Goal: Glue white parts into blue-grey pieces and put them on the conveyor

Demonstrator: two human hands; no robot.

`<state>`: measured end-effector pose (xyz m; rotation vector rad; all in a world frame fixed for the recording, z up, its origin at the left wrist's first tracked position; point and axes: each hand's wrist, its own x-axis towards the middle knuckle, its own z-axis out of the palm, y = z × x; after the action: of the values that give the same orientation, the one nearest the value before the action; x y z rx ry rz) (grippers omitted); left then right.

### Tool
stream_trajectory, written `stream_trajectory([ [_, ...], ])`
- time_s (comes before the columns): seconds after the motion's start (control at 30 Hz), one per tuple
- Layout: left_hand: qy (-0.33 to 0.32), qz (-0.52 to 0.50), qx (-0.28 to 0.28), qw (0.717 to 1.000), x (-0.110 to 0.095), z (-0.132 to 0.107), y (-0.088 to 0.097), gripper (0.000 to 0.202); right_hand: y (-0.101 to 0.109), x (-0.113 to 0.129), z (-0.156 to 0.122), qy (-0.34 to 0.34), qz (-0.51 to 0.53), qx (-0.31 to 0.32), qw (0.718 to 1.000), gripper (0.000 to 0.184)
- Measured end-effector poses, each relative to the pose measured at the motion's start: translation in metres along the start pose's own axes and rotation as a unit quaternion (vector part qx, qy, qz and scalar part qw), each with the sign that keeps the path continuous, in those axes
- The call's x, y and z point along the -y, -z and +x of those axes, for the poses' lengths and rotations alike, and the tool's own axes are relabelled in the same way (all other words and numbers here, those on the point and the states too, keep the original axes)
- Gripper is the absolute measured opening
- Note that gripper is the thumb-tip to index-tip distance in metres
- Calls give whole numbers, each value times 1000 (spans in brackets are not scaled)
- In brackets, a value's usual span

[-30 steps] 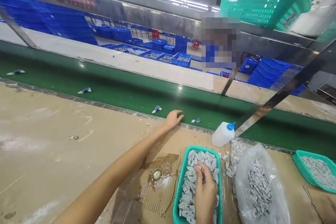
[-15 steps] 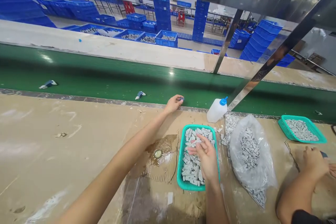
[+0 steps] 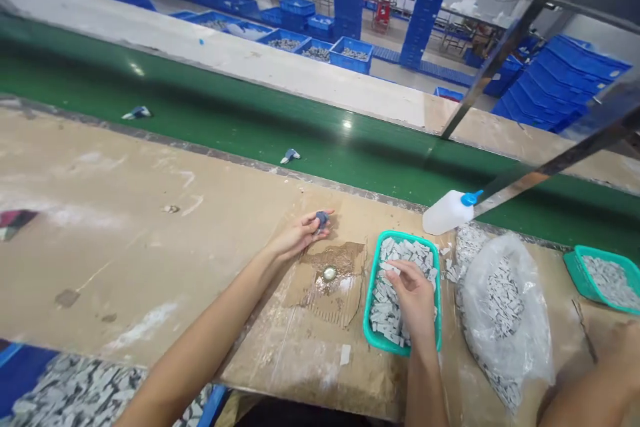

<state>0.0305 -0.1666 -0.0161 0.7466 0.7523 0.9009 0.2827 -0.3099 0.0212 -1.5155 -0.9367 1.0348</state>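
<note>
Back from the flat green belt (image 3: pixel 380 153) ahead, the left hand (image 3: pixel 300 235) grips a small dark-blue piece (image 3: pixel 323 218); the right hand (image 3: pixel 416 293) pinches a flat pale-grey tab (image 3: pixel 389 267), leaving both occupied.

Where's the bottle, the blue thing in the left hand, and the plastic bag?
Bottle (image 3: pixel 447 213), head view: white body.
Blue thing (image 3: pixel 323 219), head view: its uncovered middle.
Plastic bag (image 3: pixel 533 333), head view: its right side.

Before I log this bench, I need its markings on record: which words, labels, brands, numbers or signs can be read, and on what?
No text can be read.
Stacked blue crates at right: pale marks, too small and blurred to read.
White bottle: no lettering visible.
Nearer green basket: no lettering visible.
</note>
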Motion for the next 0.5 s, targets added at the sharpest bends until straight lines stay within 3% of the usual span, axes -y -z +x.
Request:
stream_trajectory([
  [0.17, -45, -21, -18, 999, 8, 5, 3, 48, -20, 11, -11, 18, -68, 39, 997, 35],
  [0.3, -44, -35, -18, 998, 11, 4, 6, 44, -43, 12, -15, 50, -137, 76, 986, 32],
  [0.5, -66, -35, 19, 997, 9, 1, 7, 36, -63, 1, -7, 165, -307, 74, 934, 32],
])
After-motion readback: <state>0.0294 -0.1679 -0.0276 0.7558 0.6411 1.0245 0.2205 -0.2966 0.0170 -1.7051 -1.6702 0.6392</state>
